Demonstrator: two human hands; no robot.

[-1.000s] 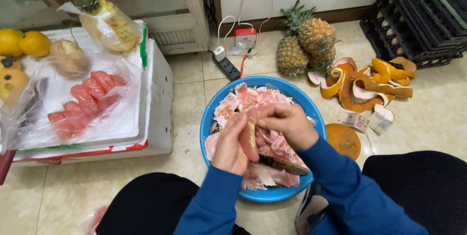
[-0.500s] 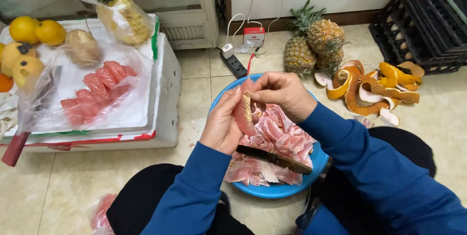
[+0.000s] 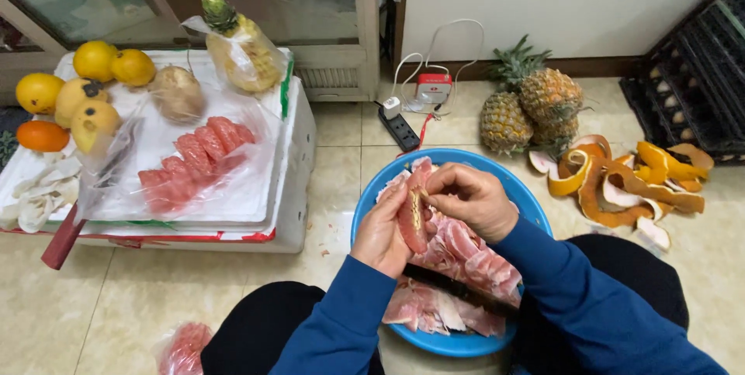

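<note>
Pink pomelo segment held upright above the blue bowl, cradled in the left hand with fingers curled along its side, while the right hand pinches its upper edge, thumb and fingertips closed on it. Bowl sits on the tiled floor between the knees, filled with peeled pink pieces, a dark-handled knife lying across them. Two pineapples and orange peel lie just beyond, to the right.
</note>
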